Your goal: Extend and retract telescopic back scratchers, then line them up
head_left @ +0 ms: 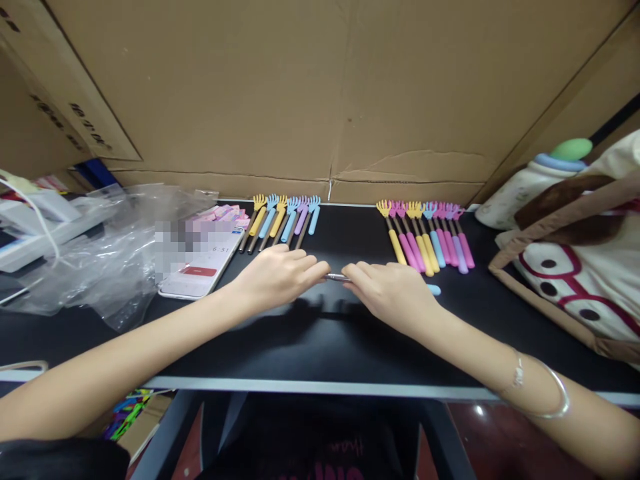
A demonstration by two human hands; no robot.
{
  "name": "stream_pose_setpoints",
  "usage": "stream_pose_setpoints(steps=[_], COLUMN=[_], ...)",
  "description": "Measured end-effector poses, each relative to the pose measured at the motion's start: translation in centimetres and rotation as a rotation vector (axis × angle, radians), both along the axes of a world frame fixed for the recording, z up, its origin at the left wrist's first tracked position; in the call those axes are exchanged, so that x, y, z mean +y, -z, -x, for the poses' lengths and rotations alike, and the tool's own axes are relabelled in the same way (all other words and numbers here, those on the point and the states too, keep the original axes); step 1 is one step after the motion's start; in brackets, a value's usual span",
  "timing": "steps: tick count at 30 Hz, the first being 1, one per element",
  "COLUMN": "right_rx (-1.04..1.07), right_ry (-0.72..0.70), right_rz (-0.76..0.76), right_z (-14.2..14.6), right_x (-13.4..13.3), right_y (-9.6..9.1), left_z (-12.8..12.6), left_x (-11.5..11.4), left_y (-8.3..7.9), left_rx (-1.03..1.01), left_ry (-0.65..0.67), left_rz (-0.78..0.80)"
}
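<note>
My left hand (pixel 277 277) and my right hand (pixel 390 293) meet over the middle of the black table (pixel 320 347), both closed on one small back scratcher (pixel 337 277). Its thin metal rod shows between my fingertips, and its light blue handle end sticks out to the right of my right hand. One row of several coloured back scratchers (pixel 280 220) lies behind my left hand. A second row of several back scratchers (pixel 427 237) lies behind my right hand.
A phone (pixel 197 270) lies left of my left hand, beside crumpled clear plastic (pixel 110 260). A cardboard wall (pixel 325 93) closes the back. A cream and brown bag (pixel 575 267) fills the right side. The table's front edge runs just under my forearms.
</note>
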State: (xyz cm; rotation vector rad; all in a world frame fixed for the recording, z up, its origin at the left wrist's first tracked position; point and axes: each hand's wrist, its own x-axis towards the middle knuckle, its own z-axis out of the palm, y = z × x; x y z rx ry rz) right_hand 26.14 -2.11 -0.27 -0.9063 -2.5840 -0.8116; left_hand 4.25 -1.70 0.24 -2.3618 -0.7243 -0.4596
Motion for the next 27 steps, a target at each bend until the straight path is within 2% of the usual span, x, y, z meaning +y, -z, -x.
stream_pose_setpoints(steps=[11, 20, 23, 27], right_rx=[-0.004, -0.018, -0.045, -0.093], right_ry=[0.107, 0.035, 0.043, 0.062], right_rz=[-0.010, -0.146, -0.171, -0.116], right_z=[-2.0, -1.5, -1.2, -1.0], right_x=[1.5, 0.7, 0.5, 0.4], right_y=[0.1, -0.4, -0.4, -0.2], left_z=[2.1, 1.7, 1.5, 1.1], left_x=[1.1, 0.5, 0.6, 0.8], left_y=[0.1, 0.2, 0.6, 1.2], left_rx=[-0.011, -0.010, -0.032, -0.068], left_ry=[-0.100, -0.056, -0.044, -0.008], left_rz=[0.021, -0.148, -0.158, -0.100])
